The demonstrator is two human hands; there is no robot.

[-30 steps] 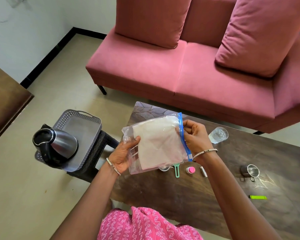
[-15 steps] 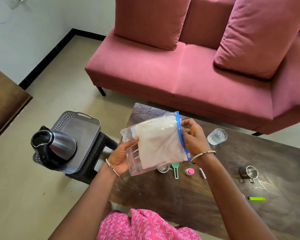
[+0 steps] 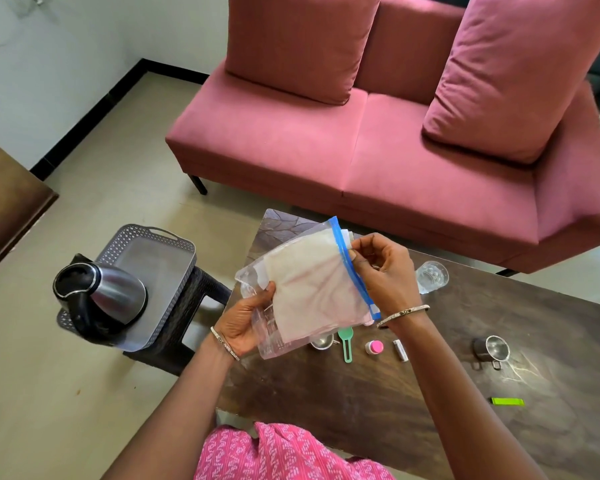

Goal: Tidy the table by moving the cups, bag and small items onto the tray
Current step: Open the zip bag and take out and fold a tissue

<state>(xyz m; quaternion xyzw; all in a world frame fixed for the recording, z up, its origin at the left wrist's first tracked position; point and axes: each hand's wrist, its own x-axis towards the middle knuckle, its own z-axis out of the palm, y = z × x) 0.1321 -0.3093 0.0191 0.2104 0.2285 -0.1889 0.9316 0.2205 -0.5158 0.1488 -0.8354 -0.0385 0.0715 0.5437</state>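
Pink top is at 6 o'clock in the shot. Nearest thing on the table is a green stick at 4 o'clock, well apart from everything else.

Next there's a row just below the bag: a small cup half hidden by it, then a green scoop, a pink-capped bottle and a white tube. A steel mug sits further out toward 3 o'clock.

The bag is up in the air over the table's left end, not on the tray. Left hand grips its corner at 7 o'clock, thumb on top. Right hand pinches the blue zip strip at 2 o'clock. Something white and folded is inside.

A glass stands just beside the right hand, at its 3 o'clock. The tray sits on a dark stool at 9 o'clock, off the table, with a kettle on its near end. Red sofa at 12.
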